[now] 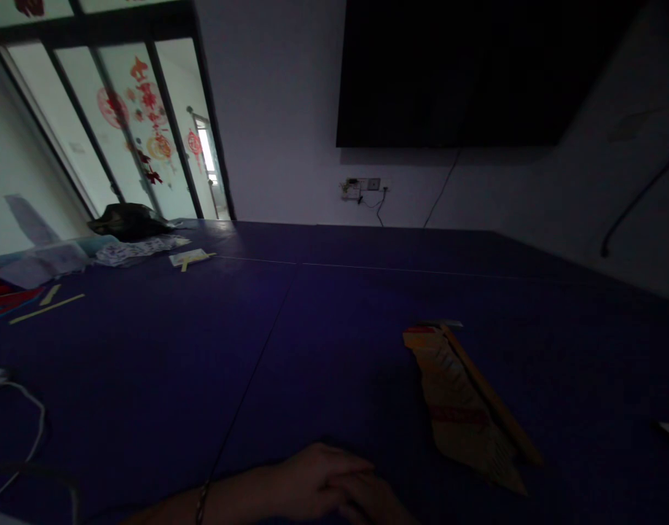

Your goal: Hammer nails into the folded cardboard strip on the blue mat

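My left hand (pixel 306 477), a bracelet at its wrist, lies on the dark blue tabletop (pixel 334 350) at the bottom middle. Its fingers stretch across my right hand (pixel 372 497), which the frame's lower edge partly cuts off. Neither hand shows anything held. The right hand's fingers look extended but are partly covered and dim. To the right of both hands, apart from them, lies a torn-looking brown printed sheet (pixel 449 397) with red bands. Along its right side runs a yellowish-brown stick or strip (pixel 492 394). A thin grey flat piece (pixel 446 323) shows at its far end.
At far left are red and blue strips (pixel 9 300), a pale yellow strip (pixel 47 309), crumpled papers (pixel 140 250) and a black bag (pixel 129 221). A white cable (pixel 39 419) curls at near left. A white packet (pixel 189 257) sits further back. A dark screen (pixel 465 73) hangs on the wall.
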A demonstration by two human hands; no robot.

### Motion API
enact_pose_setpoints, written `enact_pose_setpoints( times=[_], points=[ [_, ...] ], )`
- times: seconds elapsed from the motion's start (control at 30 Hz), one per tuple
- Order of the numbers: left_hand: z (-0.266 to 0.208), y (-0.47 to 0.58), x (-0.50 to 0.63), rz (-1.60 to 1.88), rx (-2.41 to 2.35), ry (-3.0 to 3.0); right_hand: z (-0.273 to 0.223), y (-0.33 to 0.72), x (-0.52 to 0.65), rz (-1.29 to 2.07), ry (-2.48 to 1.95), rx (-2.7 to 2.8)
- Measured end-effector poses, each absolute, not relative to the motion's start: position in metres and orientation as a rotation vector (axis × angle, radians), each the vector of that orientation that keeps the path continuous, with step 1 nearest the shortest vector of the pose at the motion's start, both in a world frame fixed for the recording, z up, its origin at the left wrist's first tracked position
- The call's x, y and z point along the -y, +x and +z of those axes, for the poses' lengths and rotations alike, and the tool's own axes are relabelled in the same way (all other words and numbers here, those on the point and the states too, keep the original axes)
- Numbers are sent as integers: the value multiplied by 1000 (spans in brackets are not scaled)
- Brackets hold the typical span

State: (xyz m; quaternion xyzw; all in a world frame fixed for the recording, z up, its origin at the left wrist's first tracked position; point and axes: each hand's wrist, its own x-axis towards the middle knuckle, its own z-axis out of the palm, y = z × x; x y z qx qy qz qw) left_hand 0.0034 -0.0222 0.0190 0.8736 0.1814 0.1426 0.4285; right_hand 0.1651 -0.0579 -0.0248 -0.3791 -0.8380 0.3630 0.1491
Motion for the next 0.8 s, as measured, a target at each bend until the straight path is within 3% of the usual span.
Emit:
enact_pose_setpoints(
  times=[0.8],
  points=[
    [17,3,22,340,-457,2172,-34,164,58,978,-1091,2418]
  ],
)
